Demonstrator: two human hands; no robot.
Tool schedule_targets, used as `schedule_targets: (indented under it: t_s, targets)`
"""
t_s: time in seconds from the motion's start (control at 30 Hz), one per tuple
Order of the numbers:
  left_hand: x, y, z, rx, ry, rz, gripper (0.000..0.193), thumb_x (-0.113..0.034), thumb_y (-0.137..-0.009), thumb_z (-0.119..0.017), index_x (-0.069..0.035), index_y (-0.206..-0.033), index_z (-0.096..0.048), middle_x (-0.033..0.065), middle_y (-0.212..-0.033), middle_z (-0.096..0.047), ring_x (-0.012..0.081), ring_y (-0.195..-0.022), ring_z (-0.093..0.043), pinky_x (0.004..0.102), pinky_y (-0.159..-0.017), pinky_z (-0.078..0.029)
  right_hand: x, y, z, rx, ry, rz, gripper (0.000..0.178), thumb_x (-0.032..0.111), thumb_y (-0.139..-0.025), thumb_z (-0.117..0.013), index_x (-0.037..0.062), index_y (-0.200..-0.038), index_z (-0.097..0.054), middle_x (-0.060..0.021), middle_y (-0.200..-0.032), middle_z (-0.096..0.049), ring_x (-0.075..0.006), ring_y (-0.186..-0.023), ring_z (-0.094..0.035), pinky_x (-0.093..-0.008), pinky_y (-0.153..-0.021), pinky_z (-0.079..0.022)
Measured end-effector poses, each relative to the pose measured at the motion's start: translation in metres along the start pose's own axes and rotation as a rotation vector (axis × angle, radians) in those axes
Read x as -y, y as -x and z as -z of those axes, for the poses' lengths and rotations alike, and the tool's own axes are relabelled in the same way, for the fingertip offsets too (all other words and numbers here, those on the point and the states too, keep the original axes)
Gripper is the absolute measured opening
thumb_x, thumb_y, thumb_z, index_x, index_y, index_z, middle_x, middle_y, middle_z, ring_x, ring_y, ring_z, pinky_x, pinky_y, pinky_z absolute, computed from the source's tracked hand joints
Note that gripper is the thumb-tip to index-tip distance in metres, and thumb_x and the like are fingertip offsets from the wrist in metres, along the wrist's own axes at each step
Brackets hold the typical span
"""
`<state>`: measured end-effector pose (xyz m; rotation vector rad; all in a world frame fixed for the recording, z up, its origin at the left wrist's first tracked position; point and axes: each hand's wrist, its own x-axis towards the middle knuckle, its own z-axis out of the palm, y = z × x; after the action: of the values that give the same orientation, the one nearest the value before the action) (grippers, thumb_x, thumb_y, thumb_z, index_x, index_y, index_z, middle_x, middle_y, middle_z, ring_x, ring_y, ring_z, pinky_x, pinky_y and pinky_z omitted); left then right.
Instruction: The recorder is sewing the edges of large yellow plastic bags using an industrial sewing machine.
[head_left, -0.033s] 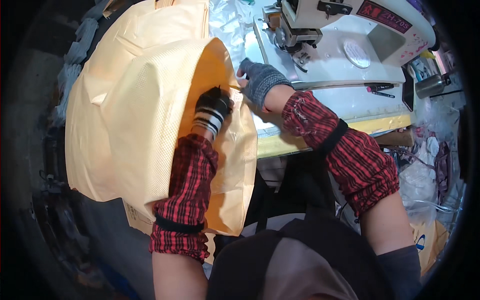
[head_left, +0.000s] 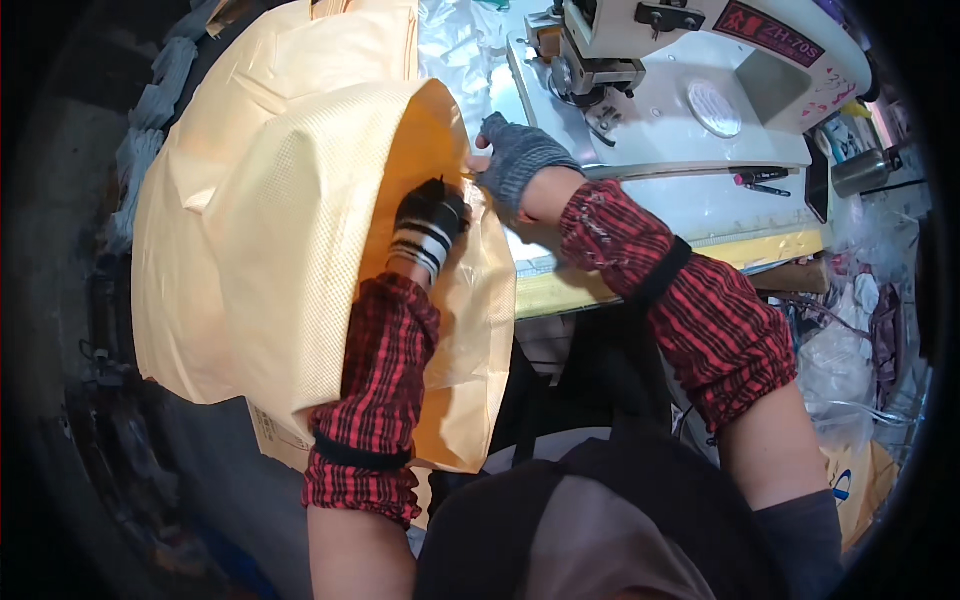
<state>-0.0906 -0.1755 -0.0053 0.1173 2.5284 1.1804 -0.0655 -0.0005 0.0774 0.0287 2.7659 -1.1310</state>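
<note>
A large pale-yellow bag (head_left: pixel 250 250) with a textured band along its mouth fills the left side, its opening turned towards me. Inside that opening is my left hand (head_left: pixel 428 225), in a black and white striped glove. Its fingers are curled against the right wall of the bag, with the tips partly hidden. Outside the same wall, my right hand (head_left: pixel 522 160), in a grey fingerless glove, pinches the bag's edge between thumb and fingers. The two hands lie close together with the bag's wall between them.
A white sewing-type machine (head_left: pixel 690 75) stands on the table at the upper right, bearing a round white disc (head_left: pixel 714 108). Pens (head_left: pixel 762 181), a dark phone-like slab (head_left: pixel 817 180) and a metal cylinder (head_left: pixel 864 172) lie right of it. Clear plastic (head_left: pixel 835 365) heaps at the far right.
My right hand has shifted slightly left and the left hand slightly right within the bag. The bag's mouth has barely moved.
</note>
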Motion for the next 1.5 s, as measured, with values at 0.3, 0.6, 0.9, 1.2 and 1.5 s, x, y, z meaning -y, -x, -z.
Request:
schedule_targets:
  t_s: [0.3,0.6,0.9,1.2,1.5]
  targets:
    - [-0.041,0.025,-0.022,-0.076,-0.116,-0.088,0.019,-0.015,-0.067,-0.065,-0.002,-0.081,-0.063,0.0171,-0.078,-0.064,0.0294,-0.075,-0.062,0.0358,-0.069,-0.048,0.013,-0.013,-0.002,0.056,0.303,0.015,0.035,0.018,-0.072,-0.066,0.0057,-0.105,-0.059,-0.0181,-0.099,-0.063,-0.0321,-0.094,-0.061,-0.0392,-0.081,-0.048]
    - [-0.046,0.037,-0.028,0.191,0.096,0.019,0.024,-0.022,-0.07,-0.066,-0.001,-0.081,-0.063,0.019,-0.076,-0.063,0.0306,-0.071,-0.062,0.0352,-0.065,-0.048,0.014,-0.013,0.004,-0.167,0.232,0.033,0.025,0.019,-0.083,-0.05,0.0065,-0.103,-0.058,-0.0182,-0.096,-0.063,-0.0318,-0.091,-0.061,-0.0407,-0.079,-0.047]
    - [-0.064,0.085,-0.033,0.316,-0.345,-0.353,0.031,-0.039,-0.074,-0.063,-0.008,-0.074,-0.058,0.0082,-0.07,-0.062,0.0279,-0.073,-0.06,0.0375,-0.067,-0.045,0.024,-0.036,0.015,-0.205,0.216,0.011,0.028,0.02,-0.082,-0.054,0.005,-0.104,-0.06,-0.0169,-0.102,-0.063,-0.0309,-0.095,-0.061,-0.0396,-0.082,-0.048]
    - [-0.052,0.083,-0.028,0.287,-0.338,-0.534,0.02,-0.021,-0.071,-0.066,-0.004,-0.078,-0.06,0.0135,-0.073,-0.061,0.0288,-0.07,-0.06,0.038,-0.067,-0.046,0.029,-0.046,0.013,-0.245,0.165,0.032,0.024,0.017,-0.082,-0.054,0.0058,-0.104,-0.057,-0.017,-0.095,-0.063,-0.0324,-0.089,-0.061,-0.0417,-0.078,-0.048]
    - [-0.031,0.076,-0.032,-0.037,-0.175,-0.6,0.021,-0.012,-0.07,-0.056,-0.006,-0.09,-0.062,0.0146,-0.083,-0.062,0.032,-0.082,-0.058,0.0417,-0.077,-0.045,0.014,0.038,0.009,-0.413,0.33,0.394,0.024,0.024,-0.082,-0.055,0.0079,-0.1,-0.052,-0.0175,-0.076,-0.06,-0.0331,-0.075,-0.06,-0.0433,-0.066,-0.048]
